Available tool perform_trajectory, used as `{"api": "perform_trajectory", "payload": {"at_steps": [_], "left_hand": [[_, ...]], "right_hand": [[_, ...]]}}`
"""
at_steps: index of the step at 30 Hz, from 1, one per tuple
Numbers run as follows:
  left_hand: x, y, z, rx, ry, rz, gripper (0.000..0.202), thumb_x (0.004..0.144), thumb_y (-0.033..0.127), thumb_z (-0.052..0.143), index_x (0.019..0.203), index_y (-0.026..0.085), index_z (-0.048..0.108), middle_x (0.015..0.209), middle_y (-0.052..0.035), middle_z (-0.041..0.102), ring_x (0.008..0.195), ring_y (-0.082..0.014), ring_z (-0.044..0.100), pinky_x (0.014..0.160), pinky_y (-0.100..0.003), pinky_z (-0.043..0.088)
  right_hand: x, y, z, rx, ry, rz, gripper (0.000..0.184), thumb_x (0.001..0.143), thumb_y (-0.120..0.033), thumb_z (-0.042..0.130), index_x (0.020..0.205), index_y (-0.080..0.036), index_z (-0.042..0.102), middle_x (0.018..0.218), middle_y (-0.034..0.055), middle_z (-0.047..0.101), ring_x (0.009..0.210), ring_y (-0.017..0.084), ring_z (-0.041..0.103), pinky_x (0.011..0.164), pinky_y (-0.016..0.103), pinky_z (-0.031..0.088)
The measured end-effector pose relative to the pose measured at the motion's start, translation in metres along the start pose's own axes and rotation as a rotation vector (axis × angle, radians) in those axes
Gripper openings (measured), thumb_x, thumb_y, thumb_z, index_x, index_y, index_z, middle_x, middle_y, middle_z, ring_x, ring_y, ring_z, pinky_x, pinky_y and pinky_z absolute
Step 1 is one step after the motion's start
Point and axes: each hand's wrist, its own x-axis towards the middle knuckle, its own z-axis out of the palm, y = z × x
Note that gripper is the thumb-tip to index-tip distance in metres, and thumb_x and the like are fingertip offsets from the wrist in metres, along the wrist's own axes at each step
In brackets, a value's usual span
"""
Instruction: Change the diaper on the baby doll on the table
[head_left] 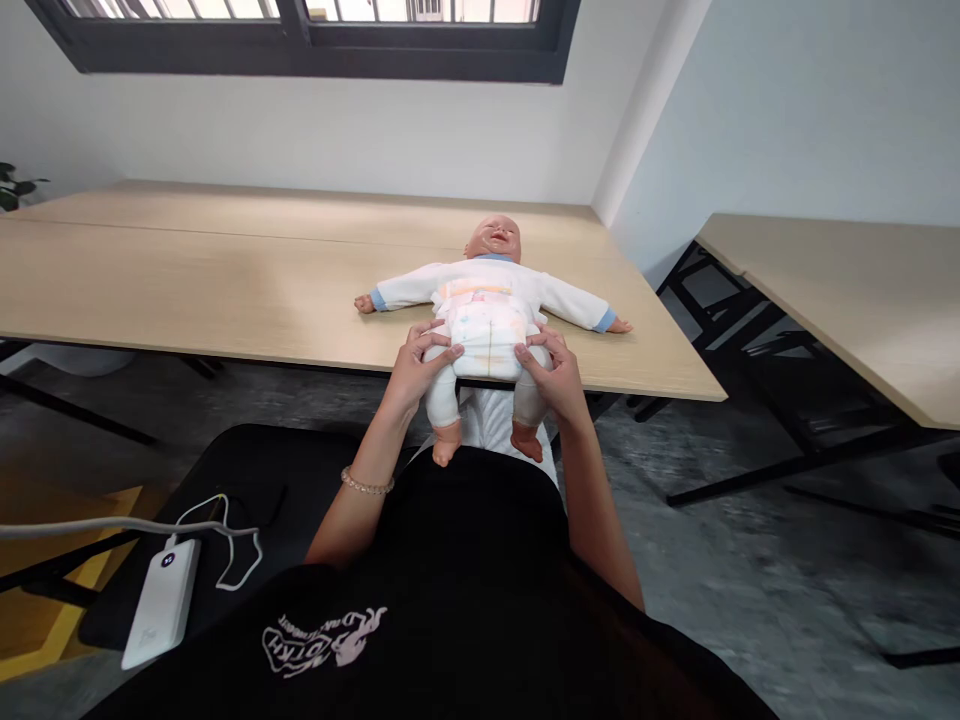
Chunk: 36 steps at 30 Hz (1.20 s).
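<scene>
Two bare hands meet at the hips of a baby doll point(529, 285) lying face up on a pale table point(262, 290), white sleeves point(409, 284) spread wide and legs point(444, 396) hanging past the near edge. The left hand point(424, 360) and the right hand point(553, 366) each have their grip clasped on one side of a printed diaper point(489, 335), thumbs in front by the leg openings, fingers toward the hips; how hard they pinch cannot be told. The diaper covers the doll's belly, its lower end near the table's edge. With the hips so close to that edge, a strong pull toward the person could drag the doll off, while an uneven tug might twist the diaper or leave one leg opening folded inward.
</scene>
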Motion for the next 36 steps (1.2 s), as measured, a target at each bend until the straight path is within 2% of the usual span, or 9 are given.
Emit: {"api": "perform_trajectory", "payload": {"at_steps": [10,17,21,24,27,30,33,36], "left_hand": [[-0.001,-0.002,-0.003,0.052,-0.021,0.03,0.038,0.079,0.056,0.084,0.082,0.02,0.071,0.147,-0.0111,0.056,0.151,-0.0327,0.043,0.128,-0.046,0.033],[-0.003,-0.001,-0.004,0.057,-0.04,0.022,0.035,0.082,0.052,0.082,0.083,0.02,0.069,0.151,-0.0107,0.054,0.152,-0.0323,0.042,0.128,-0.045,0.034],[-0.005,0.004,-0.005,0.009,-0.052,0.016,0.033,0.082,0.05,0.082,0.084,0.02,0.069,0.153,-0.0105,0.054,0.153,-0.0324,0.041,0.128,-0.045,0.033],[-0.006,0.005,-0.007,-0.123,-0.05,-0.025,0.032,0.082,0.048,0.08,0.085,0.02,0.065,0.153,-0.0103,0.057,0.15,-0.0313,0.046,0.125,-0.045,0.037],[0.001,0.001,-0.012,-0.359,0.076,-0.095,0.03,0.083,0.043,0.08,0.093,0.022,0.062,0.138,-0.0086,0.067,0.134,-0.0249,0.061,0.117,-0.039,0.047],[0.018,-0.003,-0.022,-0.504,0.22,-0.26,0.023,0.086,0.035,0.078,0.095,0.022,0.062,0.112,-0.0065,0.072,0.116,-0.0201,0.069,0.104,-0.032,0.055],[0.041,-0.004,-0.026,-0.556,0.25,-0.421,0.014,0.09,0.031,0.073,0.089,0.019,0.065,0.094,-0.0075,0.071,0.107,-0.0201,0.071,0.093,-0.028,0.059],[0.066,-0.006,-0.022,-0.509,0.249,-0.408,0.013,0.088,0.029,0.074,0.088,0.017,0.068,0.09,-0.0075,0.072,0.103,-0.0209,0.072,0.091,-0.029,0.06]], "right_hand": [[-0.008,0.001,0.001,-0.062,0.041,-0.029,0.041,0.082,-0.064,0.073,0.087,-0.024,0.068,0.13,0.0118,0.066,0.136,0.031,0.055,0.123,0.055,0.038],[-0.008,0.0,0.001,-0.054,0.037,-0.025,0.041,0.081,-0.064,0.073,0.087,-0.023,0.067,0.129,0.0126,0.066,0.136,0.032,0.055,0.123,0.055,0.038],[-0.008,-0.002,0.0,-0.054,0.03,-0.026,0.041,0.082,-0.064,0.073,0.088,-0.024,0.067,0.13,0.0124,0.066,0.136,0.031,0.056,0.124,0.055,0.036],[-0.01,-0.003,0.001,-0.051,0.021,-0.032,0.042,0.083,-0.065,0.072,0.087,-0.024,0.066,0.129,0.012,0.066,0.137,0.031,0.055,0.125,0.057,0.035],[-0.009,0.0,0.002,0.022,0.029,-0.01,0.047,0.079,-0.066,0.077,0.092,-0.024,0.063,0.129,0.012,0.066,0.138,0.031,0.056,0.126,0.056,0.035],[0.0,0.008,-0.002,0.19,0.137,0.15,0.065,0.072,-0.071,0.081,0.109,-0.025,0.055,0.137,0.0141,0.063,0.134,0.03,0.06,0.12,0.054,0.045],[0.018,0.015,-0.011,0.321,0.197,0.351,0.07,0.076,-0.072,0.078,0.119,-0.025,0.05,0.145,0.0168,0.059,0.135,0.03,0.061,0.115,0.053,0.052],[0.038,0.015,-0.018,0.353,0.154,0.397,0.059,0.081,-0.064,0.077,0.119,-0.024,0.055,0.147,0.0146,0.059,0.141,0.03,0.056,0.117,0.05,0.052]]}}
